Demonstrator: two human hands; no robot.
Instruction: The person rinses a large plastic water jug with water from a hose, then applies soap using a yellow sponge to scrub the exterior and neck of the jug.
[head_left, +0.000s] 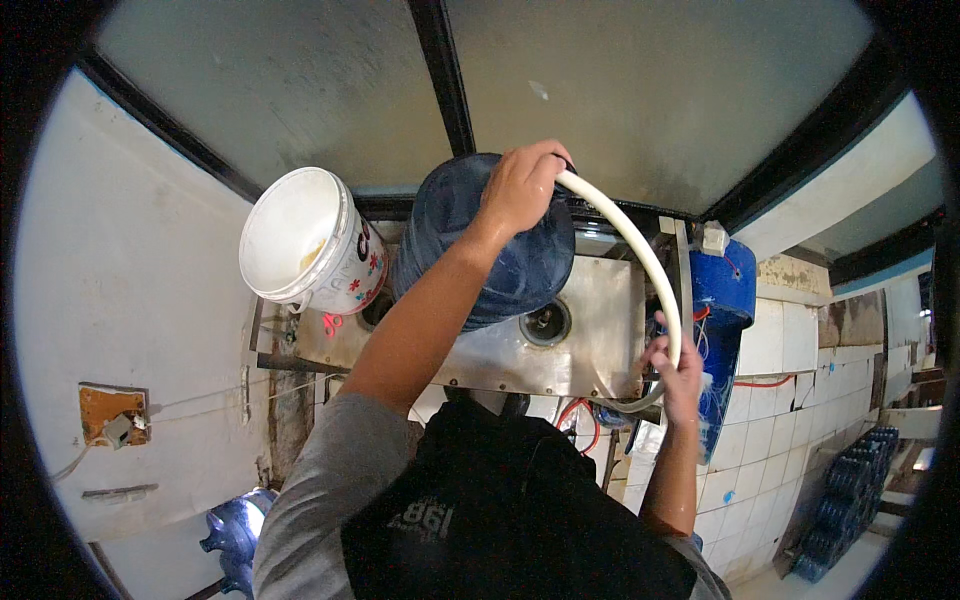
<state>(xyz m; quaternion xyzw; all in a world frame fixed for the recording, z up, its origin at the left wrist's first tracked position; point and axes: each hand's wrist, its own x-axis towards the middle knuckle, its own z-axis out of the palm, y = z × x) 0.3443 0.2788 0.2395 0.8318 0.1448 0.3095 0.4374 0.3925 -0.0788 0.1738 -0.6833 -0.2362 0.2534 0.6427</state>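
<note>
My left hand (523, 184) grips the end of a cream-coloured hose (639, 238) by a dark fitting, over the far side of a large dark-blue plastic water jug (517, 274). The jug stands on a stainless-steel counter (480, 367); which end of it faces up, I cannot tell. From there the hose arcs to the right and down to my right hand (681, 379), which is around it near the counter's right end. Below that hand the hose curls back to the left. Right of the jug, a round drain-like fitting (545, 321) is set in the counter.
A white plastic bucket (341, 262) with printed flowers stands left of the jug, and pink-handled scissors (331, 324) lie in front. Frosted panes (637, 97) rise behind. A blue drum (724, 281) is at the right. Blue water jugs (244, 525) sit low left, several more (844, 502) far right.
</note>
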